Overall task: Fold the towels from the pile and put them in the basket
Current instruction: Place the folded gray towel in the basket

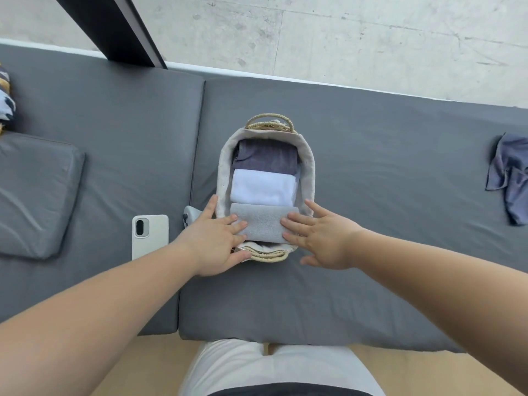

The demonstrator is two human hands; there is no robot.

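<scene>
Left hand (217,241): fingers straight and spread. The fingertips lie flat on the left end of the light grey towel (261,224) and the thumb rests along the basket (223,167) rim. It grips nothing.

Right hand (323,235): likewise flat and splayed, with the fingertips on the right end of the same towel and the palm over the basket's right edge. It grips nothing.

Light grey towel: folded into a neat oblong block with a fine terry texture. It sits crosswise in the near end of the basket and its top is about level with the rim.

White towel (263,187): folded and smooth, packed directly behind the grey one and touching it.

Dark blue-grey towel (265,158): folded, at the far end of the basket against the white one. One corner is slightly rumpled.

Basket: an oval of woven straw with a pale cloth liner turned over the rim and a looped handle at each end. It stands on the grey mattress (371,167), centred in front of the person.

Blue towel (511,178): unfolded and crumpled, lying on the mattress far to the right, well apart from the basket.

Phone (150,235): in a white case, face down on the mattress left of the basket. A small white object (190,217) lies between the two; I cannot tell what it is.

Grey pillow (37,190): at the far left.
</scene>
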